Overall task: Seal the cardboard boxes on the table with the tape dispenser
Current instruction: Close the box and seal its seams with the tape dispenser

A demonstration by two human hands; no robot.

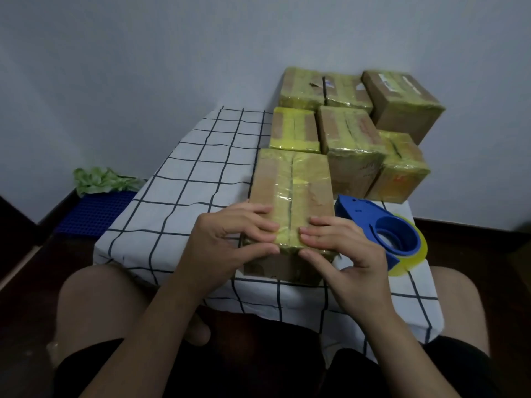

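Observation:
A cardboard box (pixel 291 182) with yellowish tape along its top seam lies at the table's near edge. My left hand (pixel 227 239) and my right hand (pixel 339 248) press on its near end, fingers on the top and thumbs on the front face, smoothing the tape over the edge. The blue tape dispenser (pixel 382 228) with a yellow tape roll lies on the table just right of the box, free of both hands.
Several taped cardboard boxes (pixel 350 133) are stacked at the back right of the table. A white cloth with a dark grid (pixel 186 182) covers the table. A blue mat (pixel 97 211) and a green plant lie on the floor at left. My knees flank the table.

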